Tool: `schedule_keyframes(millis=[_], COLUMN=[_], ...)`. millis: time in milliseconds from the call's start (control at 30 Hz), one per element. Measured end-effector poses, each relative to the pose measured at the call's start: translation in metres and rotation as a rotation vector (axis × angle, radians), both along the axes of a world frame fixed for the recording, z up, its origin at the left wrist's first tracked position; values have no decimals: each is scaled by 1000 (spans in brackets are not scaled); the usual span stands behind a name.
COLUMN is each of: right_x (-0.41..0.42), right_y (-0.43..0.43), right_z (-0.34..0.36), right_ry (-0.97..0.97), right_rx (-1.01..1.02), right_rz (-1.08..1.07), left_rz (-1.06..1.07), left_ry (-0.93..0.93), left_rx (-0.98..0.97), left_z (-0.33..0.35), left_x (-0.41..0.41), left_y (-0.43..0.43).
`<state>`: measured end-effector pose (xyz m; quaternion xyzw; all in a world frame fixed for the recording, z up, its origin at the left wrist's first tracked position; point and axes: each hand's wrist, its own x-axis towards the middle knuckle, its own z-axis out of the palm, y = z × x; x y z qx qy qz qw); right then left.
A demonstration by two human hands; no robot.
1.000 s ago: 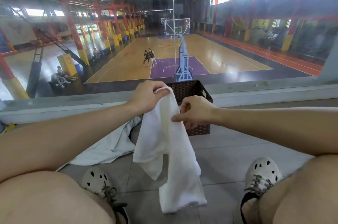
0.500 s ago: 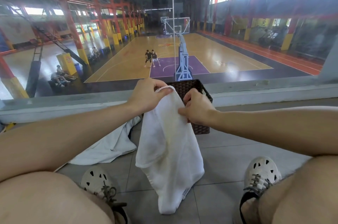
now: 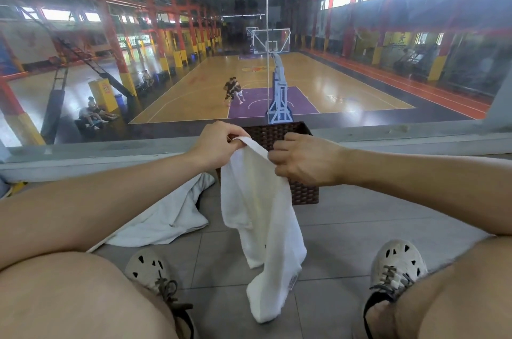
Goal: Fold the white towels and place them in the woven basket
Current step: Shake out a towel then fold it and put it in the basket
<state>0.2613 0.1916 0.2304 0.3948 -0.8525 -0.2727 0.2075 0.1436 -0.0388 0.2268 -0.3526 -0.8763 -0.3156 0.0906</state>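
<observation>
A white towel hangs in the air between my knees, its lower end dangling above the floor tiles. My left hand pinches its top edge at the left. My right hand pinches the same edge a short way to the right. Behind the towel and my hands stands the dark woven basket against the low window ledge; its inside is hidden. A second white towel lies crumpled on the floor to the left of the basket.
My bare knees and two white perforated shoes frame the grey tiled floor. A glass pane and a grey ledge close off the front, overlooking a basketball court far below.
My right hand has slid outward along the top edge, away from the left hand. The towel's hanging part has swung and spread; its lower end reaches further down.
</observation>
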Motion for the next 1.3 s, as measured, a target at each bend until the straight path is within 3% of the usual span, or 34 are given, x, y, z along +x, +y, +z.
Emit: schedule_keyframes(millis=[133, 233, 300, 467, 633, 800, 933, 1200, 1300], right_x=[0, 0, 2, 3, 2, 2, 5, 16, 21], right_y=[-12, -17, -14, -12, -13, -15, -10, 12, 22], right_z=[3, -6, -3, 10, 18, 25, 23, 25, 21], right_ry=[-70, -204, -188, -192, -90, -110, -146, -130, -131], right_rx=[85, -193, -417, -749, -973, -1007, -958, -962, -928], right_rz=[-20, -227, -286, -479, -481, -329, -222, -197, -228], left_rz=[3, -21, -18, -93, -142, 23, 14, -124, -128], left_ry=[-10, -13, 4, 156, 99, 162, 136, 86, 260], left_rx=[-55, -10, 21, -104, -66, -52, -54, -440, -555], left_z=[-4, -3, -3, -7, -17, -23, -29, -58, -57], left_x=[1, 3, 2, 1, 22, 32, 24, -4, -8], left_y=[-5, -6, -6, -8, 4, 30, 36, 12, -2])
